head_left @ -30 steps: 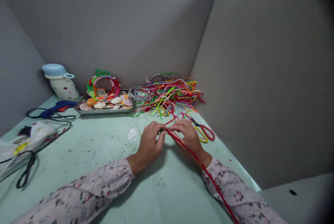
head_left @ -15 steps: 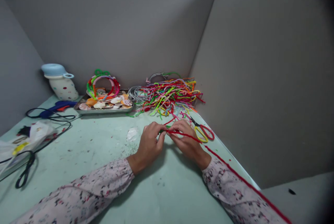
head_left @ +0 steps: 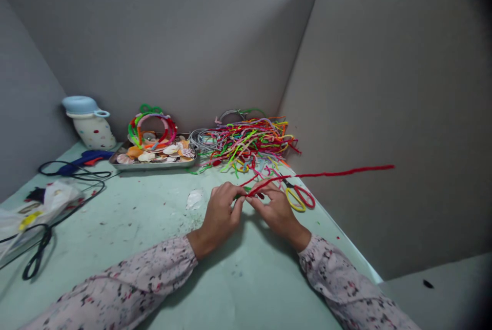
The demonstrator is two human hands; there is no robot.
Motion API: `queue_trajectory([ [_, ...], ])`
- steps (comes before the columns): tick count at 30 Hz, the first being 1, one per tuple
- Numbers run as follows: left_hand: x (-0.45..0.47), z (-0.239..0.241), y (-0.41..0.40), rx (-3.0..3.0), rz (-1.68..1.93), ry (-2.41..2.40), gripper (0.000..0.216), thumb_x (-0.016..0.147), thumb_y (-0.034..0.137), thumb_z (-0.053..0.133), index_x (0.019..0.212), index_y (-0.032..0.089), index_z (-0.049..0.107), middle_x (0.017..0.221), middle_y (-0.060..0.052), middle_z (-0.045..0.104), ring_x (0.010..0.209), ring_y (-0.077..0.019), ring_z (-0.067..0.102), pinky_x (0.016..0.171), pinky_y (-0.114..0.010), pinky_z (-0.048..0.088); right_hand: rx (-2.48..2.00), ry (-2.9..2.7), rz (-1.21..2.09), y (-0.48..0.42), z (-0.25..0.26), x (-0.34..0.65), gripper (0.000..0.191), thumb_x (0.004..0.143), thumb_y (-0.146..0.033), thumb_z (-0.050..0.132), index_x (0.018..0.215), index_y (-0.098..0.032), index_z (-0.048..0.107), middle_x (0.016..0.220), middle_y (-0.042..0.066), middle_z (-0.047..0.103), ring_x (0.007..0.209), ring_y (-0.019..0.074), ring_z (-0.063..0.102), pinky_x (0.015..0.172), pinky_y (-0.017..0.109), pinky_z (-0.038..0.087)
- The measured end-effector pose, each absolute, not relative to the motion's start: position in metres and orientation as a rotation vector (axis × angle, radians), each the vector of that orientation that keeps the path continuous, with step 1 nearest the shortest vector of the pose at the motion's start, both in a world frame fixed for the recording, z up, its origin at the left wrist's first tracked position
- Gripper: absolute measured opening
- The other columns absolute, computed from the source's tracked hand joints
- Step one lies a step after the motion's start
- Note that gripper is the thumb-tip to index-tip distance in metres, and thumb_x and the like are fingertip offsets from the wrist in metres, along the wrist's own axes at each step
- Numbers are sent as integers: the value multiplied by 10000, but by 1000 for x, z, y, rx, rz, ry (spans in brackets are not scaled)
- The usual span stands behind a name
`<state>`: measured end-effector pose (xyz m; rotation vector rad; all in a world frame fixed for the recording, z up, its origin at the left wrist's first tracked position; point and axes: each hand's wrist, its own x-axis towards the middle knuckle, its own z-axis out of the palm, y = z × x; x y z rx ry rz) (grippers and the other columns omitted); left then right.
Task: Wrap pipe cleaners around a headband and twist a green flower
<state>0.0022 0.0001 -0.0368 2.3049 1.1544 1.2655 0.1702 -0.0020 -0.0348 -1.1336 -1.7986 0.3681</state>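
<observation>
My left hand [head_left: 222, 213] and my right hand [head_left: 277, 212] meet over the table, thumbs and fingertips pinched close together. Between them they grip a red pipe cleaner [head_left: 346, 171], whose long free end sticks out to the right past the table edge. A bit of green pipe cleaner [head_left: 239, 197] shows at the left fingertips. How the red and green pieces join is hidden by the fingers. Just beyond my right hand lie scissors [head_left: 300, 198] with one yellow and one red handle loop.
A heap of colourful pipe cleaners [head_left: 253, 140] lies at the back. Left of it, a metal tray [head_left: 154, 166] holds shells and a pipe-cleaner-wrapped ring [head_left: 172, 130]. Farther left are a bottle [head_left: 92, 130], a blue glue gun [head_left: 79, 160], black cable [head_left: 46, 240] and a plastic bag [head_left: 61, 194].
The red pipe cleaner's free end has swung from the lower right, across my right forearm, up to nearly level. Both hands stay in almost the same place.
</observation>
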Motion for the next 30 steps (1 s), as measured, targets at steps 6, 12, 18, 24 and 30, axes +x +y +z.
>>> queue_trajectory([
  [6,3,-38,2,2294,1274,1164,100,865,176,503,931,200,574,897,-27,605,889,-191,539,817,-361,376,-1070,-1822,363,-2,-32,169,53,812,-240,634,836,-199,658,860,45,655,864,197,605,819,356,463],
  [12,2,-38,2,2287,1279,1159,101,864,173,500,931,202,570,909,-27,608,899,-192,543,821,-361,376,-1136,-1834,368,-5,-29,169,78,834,-255,614,862,-200,662,869,50,649,869,197,592,817,349,449],
  [18,2,-39,3,2299,1272,1144,96,862,166,503,920,198,571,897,-25,608,891,-189,542,819,-358,377,-1139,-1848,385,-3,-28,169,99,836,-259,612,776,-181,622,801,31,588,805,180,559,754,320,434],
  [24,3,-38,1,2308,1257,1156,85,862,168,501,915,196,562,897,-28,602,893,-192,538,813,-362,376,-1144,-1836,415,-3,-28,168,133,844,-256,601,734,-183,582,774,17,560,788,169,538,740,304,413],
  [30,3,-38,0,2324,1244,1167,91,844,172,513,920,195,556,903,-33,604,890,-201,536,815,-371,380,-1154,-1839,457,-5,-28,168,130,863,-244,567,747,-187,583,787,9,546,793,163,527,734,297,398],
])
